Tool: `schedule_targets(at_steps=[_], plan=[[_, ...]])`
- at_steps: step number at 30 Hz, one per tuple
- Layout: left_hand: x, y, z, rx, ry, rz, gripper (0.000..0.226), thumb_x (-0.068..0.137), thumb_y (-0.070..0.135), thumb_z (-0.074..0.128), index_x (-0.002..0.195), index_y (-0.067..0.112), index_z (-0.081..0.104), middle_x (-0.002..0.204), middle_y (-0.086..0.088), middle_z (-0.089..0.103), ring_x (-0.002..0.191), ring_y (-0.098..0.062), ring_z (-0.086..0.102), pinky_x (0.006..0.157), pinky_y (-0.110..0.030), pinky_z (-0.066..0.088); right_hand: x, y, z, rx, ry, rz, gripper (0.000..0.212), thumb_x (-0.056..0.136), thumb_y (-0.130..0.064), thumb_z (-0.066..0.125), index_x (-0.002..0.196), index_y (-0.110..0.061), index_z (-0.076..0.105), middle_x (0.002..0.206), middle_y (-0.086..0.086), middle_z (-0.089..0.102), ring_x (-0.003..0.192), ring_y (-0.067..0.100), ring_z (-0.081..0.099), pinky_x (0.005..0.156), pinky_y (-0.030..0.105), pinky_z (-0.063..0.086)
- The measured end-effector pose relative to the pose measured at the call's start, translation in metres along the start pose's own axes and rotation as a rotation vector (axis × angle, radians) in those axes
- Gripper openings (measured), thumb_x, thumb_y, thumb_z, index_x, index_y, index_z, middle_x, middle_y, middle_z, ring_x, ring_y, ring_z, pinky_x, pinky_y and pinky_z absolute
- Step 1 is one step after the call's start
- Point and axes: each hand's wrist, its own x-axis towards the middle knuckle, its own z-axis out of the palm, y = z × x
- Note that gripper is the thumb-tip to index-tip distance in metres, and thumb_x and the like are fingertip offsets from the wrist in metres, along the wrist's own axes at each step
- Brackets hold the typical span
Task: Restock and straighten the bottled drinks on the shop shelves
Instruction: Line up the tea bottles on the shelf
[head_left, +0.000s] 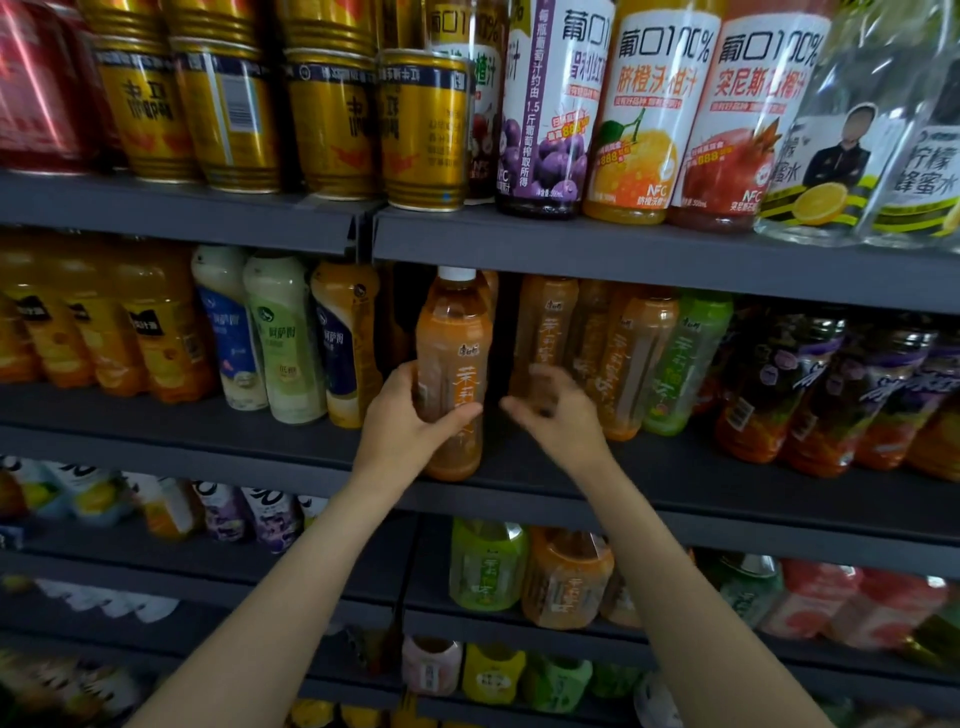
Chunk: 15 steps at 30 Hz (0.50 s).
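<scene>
The left hand grips an orange-labelled plastic tea bottle at the dark middle shelf's front edge; the blurred right hand hovers beside it, fingers loosely curled, empty; neighbouring rows look unstraightened

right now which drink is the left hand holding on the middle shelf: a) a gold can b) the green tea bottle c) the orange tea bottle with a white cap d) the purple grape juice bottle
c: the left hand wraps its fingers round the lower part of the orange tea bottle with the white cap, at the front of the middle shelf.
</scene>
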Motion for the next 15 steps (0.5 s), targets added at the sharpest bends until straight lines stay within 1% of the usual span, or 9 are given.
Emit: schedule_targets(at_steps=[2,4,6,7,9,12,13,15], plan=[[0.001,-0.003,-0.004,-0.010,0.010,-0.020,0.059,0.073,0.041,0.073,0.121,0.016,0.050,0.113,0.003,0.059,0.097,-0.006,0.052,0.070,-0.008,0.037,0.015,0.000,-0.005,-0.087,0.126,0.024,0.062,0.082,-0.022,0.069,0.135,-0.007,0.040,0.135,0.009,0.044,0.125,0.022,0.043,0.101,0.026,0.035],[0.002,-0.006,-0.007,-0.039,0.013,-0.037,0.060,0.073,0.041,0.073,0.122,0.016,0.049,0.116,0.002,0.058,0.100,-0.008,0.054,0.075,-0.015,0.041,0.028,-0.002,-0.001,-0.191,0.251,0.053,0.061,0.083,-0.020,0.068,0.132,-0.002,0.038,0.133,0.014,0.042,0.123,0.027,0.044,0.098,0.027,0.037],[0.002,-0.008,-0.009,-0.054,0.013,-0.045,0.062,0.073,0.041,0.073,0.124,0.015,0.047,0.118,-0.001,0.058,0.105,-0.012,0.055,0.081,-0.022,0.043,0.037,-0.002,0.006,-0.246,0.397,0.125,0.064,0.083,-0.024,0.068,0.132,0.001,0.035,0.132,0.017,0.042,0.122,0.030,0.045,0.097,0.031,0.040],[0.003,-0.009,-0.009,-0.054,0.011,-0.044,0.063,0.073,0.041,0.073,0.124,0.015,0.047,0.119,-0.002,0.058,0.106,-0.013,0.055,0.082,-0.022,0.042,0.040,-0.001,0.012,-0.267,0.421,0.162,0.066,0.082,-0.026,0.068,0.132,0.001,0.034,0.132,0.018,0.043,0.122,0.031,0.046,0.097,0.034,0.041],[0.003,-0.010,-0.009,-0.051,0.010,-0.036,0.063,0.073,0.040,0.073,0.125,0.014,0.046,0.120,-0.002,0.057,0.105,-0.011,0.054,0.078,-0.017,0.041,0.047,0.001,0.022,-0.302,0.372,0.228,0.066,0.081,-0.029,0.069,0.131,-0.001,0.036,0.132,0.018,0.044,0.123,0.034,0.044,0.097,0.040,0.042],[0.003,-0.012,-0.007,-0.060,0.013,-0.026,0.064,0.073,0.039,0.073,0.125,0.013,0.046,0.119,-0.002,0.056,0.105,-0.012,0.055,0.075,-0.013,0.040,0.056,0.004,0.033,-0.274,0.350,0.304,0.068,0.082,-0.025,0.068,0.134,-0.003,0.032,0.135,0.017,0.044,0.128,0.037,0.036,0.100,0.044,0.037],[0.003,-0.013,-0.007,-0.066,0.015,-0.027,0.064,0.073,0.039,0.073,0.125,0.013,0.046,0.119,-0.002,0.056,0.105,-0.011,0.055,0.075,-0.011,0.040,0.058,0.005,0.036,-0.263,0.357,0.311,0.068,0.082,-0.025,0.068,0.134,-0.004,0.031,0.134,0.017,0.045,0.128,0.038,0.036,0.100,0.044,0.037],[0.003,-0.013,-0.006,-0.074,0.020,-0.027,0.063,0.074,0.038,0.073,0.125,0.013,0.046,0.119,-0.002,0.056,0.104,-0.009,0.053,0.073,-0.007,0.039,0.059,0.005,0.042,-0.236,0.375,0.311,0.067,0.081,-0.026,0.070,0.132,-0.003,0.033,0.132,0.019,0.045,0.123,0.036,0.043,0.096,0.043,0.041]])
